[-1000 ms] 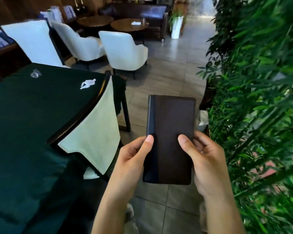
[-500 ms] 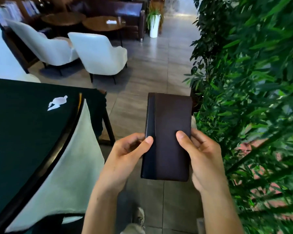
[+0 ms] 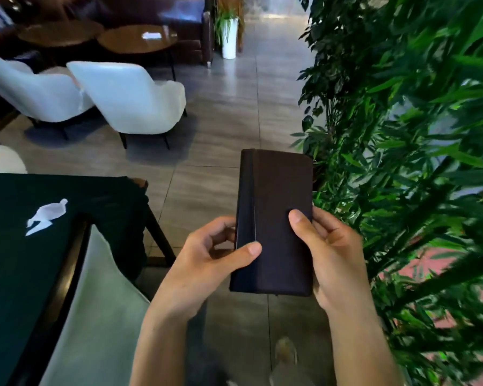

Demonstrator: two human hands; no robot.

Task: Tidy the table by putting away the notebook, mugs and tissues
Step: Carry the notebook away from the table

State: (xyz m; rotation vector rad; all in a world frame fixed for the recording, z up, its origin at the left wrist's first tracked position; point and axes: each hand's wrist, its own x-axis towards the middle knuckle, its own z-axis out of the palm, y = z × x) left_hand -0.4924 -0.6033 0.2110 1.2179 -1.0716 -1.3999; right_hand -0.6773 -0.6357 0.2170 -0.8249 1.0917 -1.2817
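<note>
A dark brown notebook [image 3: 279, 207] with a black spine is held closed and upright over the tiled floor, in front of me. My left hand [image 3: 207, 263] grips its left edge, thumb across the spine. My right hand [image 3: 329, 252] holds the right edge with the thumb lying on the cover. A crumpled white tissue [image 3: 46, 215] lies on the dark green table [image 3: 17, 263] at the left. No mugs are in view.
A pale chair back [image 3: 101, 316] stands against the table's edge. White armchairs [image 3: 134, 98] and round wooden tables [image 3: 137, 40] fill the far left. Dense green plants [image 3: 407, 162] line the right side. A tiled aisle [image 3: 234, 107] runs ahead.
The view has swung right and I have moved along the aisle; the table now sits further left. Both hands still hold the notebook the same way.
</note>
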